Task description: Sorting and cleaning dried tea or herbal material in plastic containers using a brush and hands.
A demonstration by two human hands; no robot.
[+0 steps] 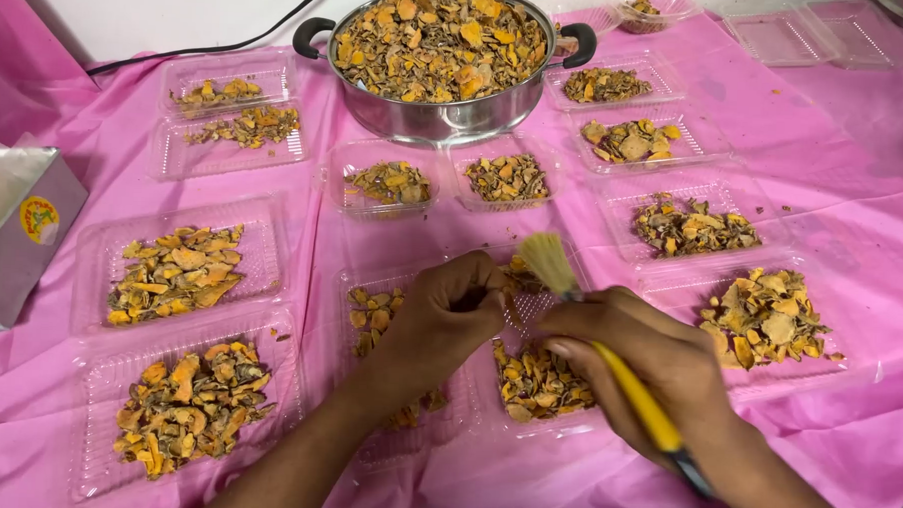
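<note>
My right hand (pixel 658 366) has its grip clenched around a yellow-handled brush (pixel 608 355), bristles up beside my left hand (pixel 449 319), whose grip pinches a small piece I can't make out. Under both sits a clear tray (pixel 410 283) of dried orange-brown chips; beyond them, a steel pot (pixel 436 113) heaped with the same.

Pink-clothed table (pixel 855 158); clear plastic trays (pixel 176 264) of dried orange slices; steel pot (pixel 438 58); silver box (pixel 17 229); black cable (pixel 209 45)
</note>
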